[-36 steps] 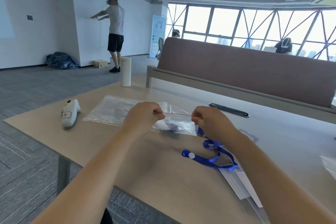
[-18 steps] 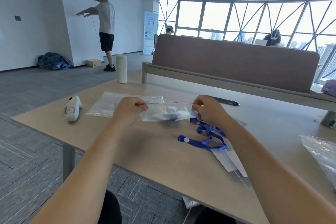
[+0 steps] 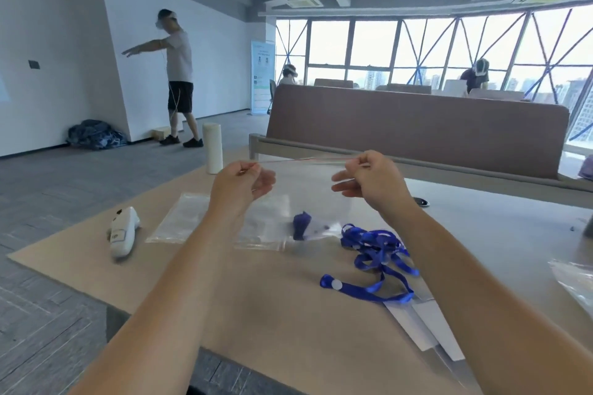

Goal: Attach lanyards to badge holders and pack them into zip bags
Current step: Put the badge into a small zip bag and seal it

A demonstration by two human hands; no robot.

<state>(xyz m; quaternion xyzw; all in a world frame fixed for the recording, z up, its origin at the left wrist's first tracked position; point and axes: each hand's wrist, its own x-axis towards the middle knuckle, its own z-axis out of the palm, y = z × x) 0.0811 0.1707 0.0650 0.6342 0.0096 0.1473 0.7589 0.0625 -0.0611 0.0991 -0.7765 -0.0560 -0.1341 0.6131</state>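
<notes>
The left hand (image 3: 239,183) and the right hand (image 3: 369,178) have gone up from the light brown wooden desk (image 3: 256,298) and moved wider apart. The clear plastic zip bag (image 3: 305,199) lay flat before. Now it hangs from their pinching fingers by its red-lined top, pulled straight.

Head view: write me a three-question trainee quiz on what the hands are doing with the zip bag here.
1. True or false: the zip bag lies flat on the table.
2. What sits at the bottom of the held bag? A) a blue lanyard bundle B) scissors C) a stapler
3. Fill in: the left hand and the right hand each pinch the bag's ___ edge.
Key: 1 false; 2 A; 3 top.
</notes>
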